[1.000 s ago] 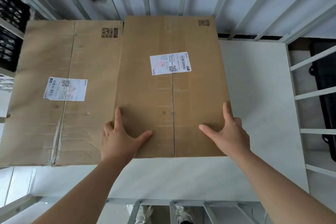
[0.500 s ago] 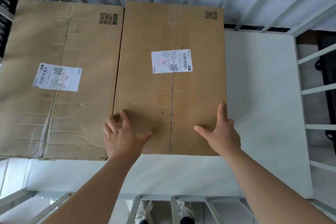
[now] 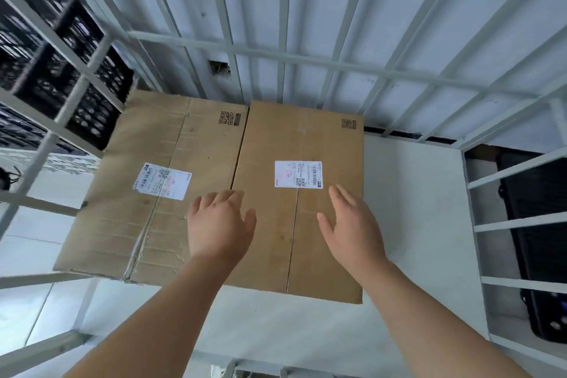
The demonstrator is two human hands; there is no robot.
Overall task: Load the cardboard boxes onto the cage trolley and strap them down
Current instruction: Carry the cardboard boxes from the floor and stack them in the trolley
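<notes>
We have two boxes [image 3: 159, 190] [image 3: 302, 199] touching on the trolley [image 3: 414, 193]; our left hand [image 3: 219, 224] and right hand [image 3: 352, 224] hover spread, empty; floor right of them bare; strapping remains.

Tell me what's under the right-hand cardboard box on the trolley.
The right-hand box lies flat on the trolley's white floor, which shows bare beside and in front of it. Whatever lies directly beneath it is covered. Both hands hover above, empty.

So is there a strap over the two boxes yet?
No, both cardboard boxes show bare tops with only shipping labels.
</notes>
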